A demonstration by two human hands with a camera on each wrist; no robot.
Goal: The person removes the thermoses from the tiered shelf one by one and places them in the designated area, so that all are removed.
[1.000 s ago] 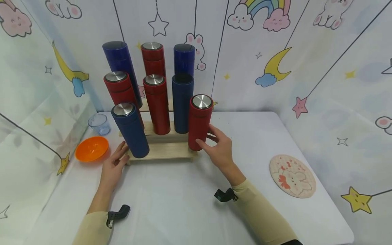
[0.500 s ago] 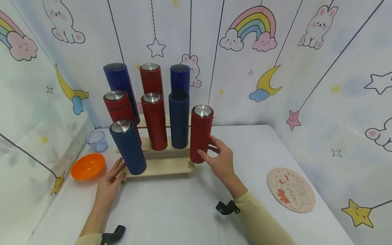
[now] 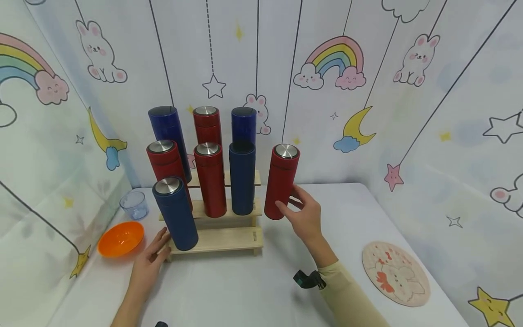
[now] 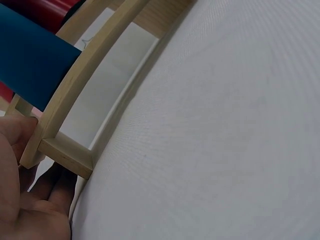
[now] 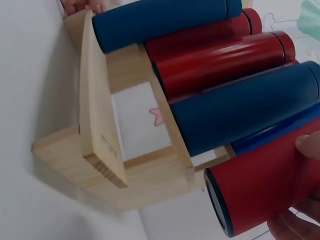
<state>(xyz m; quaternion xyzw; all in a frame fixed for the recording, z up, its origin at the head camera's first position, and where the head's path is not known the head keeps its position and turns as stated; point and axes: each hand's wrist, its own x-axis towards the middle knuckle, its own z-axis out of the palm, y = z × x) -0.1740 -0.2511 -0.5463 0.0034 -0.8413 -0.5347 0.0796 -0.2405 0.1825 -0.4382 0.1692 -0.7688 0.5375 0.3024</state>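
Note:
My right hand (image 3: 305,213) grips a red thermos (image 3: 282,181) near its base, thumb in front and fingers behind. The thermos hangs just right of the wooden tiered rack (image 3: 229,240), its base raised in the right wrist view. At the rack's left front corner, my left hand (image 3: 149,259) holds the end of the lowest step, with fingers around its wooden leg in the left wrist view. A blue thermos (image 3: 175,215) stands on that step's left end. Behind it, the middle step bears a red thermos (image 3: 165,159), another red thermos (image 3: 210,181) and a dark blue thermos (image 3: 242,181).
On the top step stand two blue thermoses and a red thermos (image 3: 207,122). An orange bowl (image 3: 120,239) and a clear bluish cup (image 3: 134,205) sit left of the rack. A round rabbit-patterned mat (image 3: 395,273) lies at right. Printed curtains surround the white table (image 3: 229,290).
The red thermos in my right hand has moved from the lowest step's right end to beyond the rack's right side. My left hand stays at the rack's corner. The head view has tilted up.

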